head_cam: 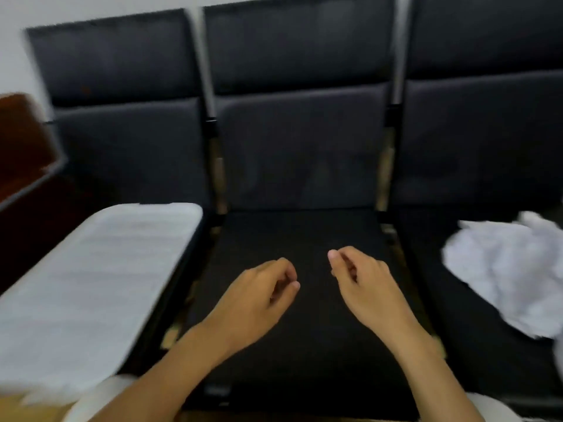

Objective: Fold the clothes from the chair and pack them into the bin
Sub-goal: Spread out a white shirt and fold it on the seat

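Both hands are holding nothing rn: left hand (259, 295) and right hand (362, 283) hover side by side over the middle seat (304, 345), fingers loosely curled, grip relaxed w/ nothing in it, thumbs pointing toward each other w/ a small gap between. Forearms come in from the bottom edge, bit of white sleeve (100, 397) showing at the lower left. Seat is black, part of a row of three dark padded chairs w/ metal posts (204, 65) between the backrests. Clothes (515, 275) sit as a crumpled white heap on the right seat, well apart from the hands, nothing folded about them, and part of the heap runs off frame. On the left seat there's a long white ribbed thing (100, 287), prob the bin or its lid, can't tell which bc the whole shot is motion-blurred; it runs off the lower left of frame. Brown wooden thing (21, 141) at the far left beside the chairs, pale wall (91, 7) behind the backrests. Neither hand touches the clothes or the white thing.
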